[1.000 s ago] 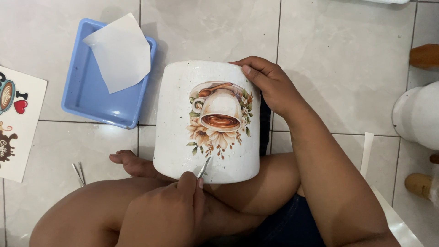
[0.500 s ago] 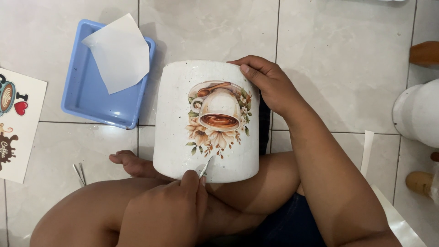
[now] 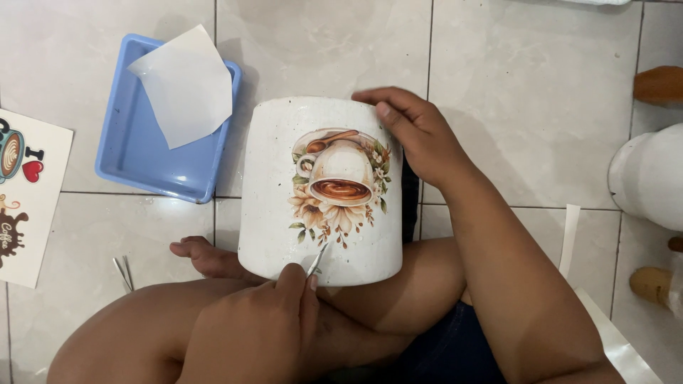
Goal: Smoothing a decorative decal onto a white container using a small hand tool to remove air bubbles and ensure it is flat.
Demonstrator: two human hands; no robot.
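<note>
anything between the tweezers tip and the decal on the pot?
Nothing visible. The left hand holds the tweezers with the tip at the lower edge of the coffee-cup decal on the white pot. The right hand grips the pot's far rim, clear of the decal.

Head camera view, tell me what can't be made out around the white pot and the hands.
Head view:
- Metal tool: its handle is hidden inside the left hand.
- White pot: far side and opening face away; right hand covers its upper right edge.
- Sticker sheet: cut off by the left edge.
- White vessel: cut off by the right edge.
</note>
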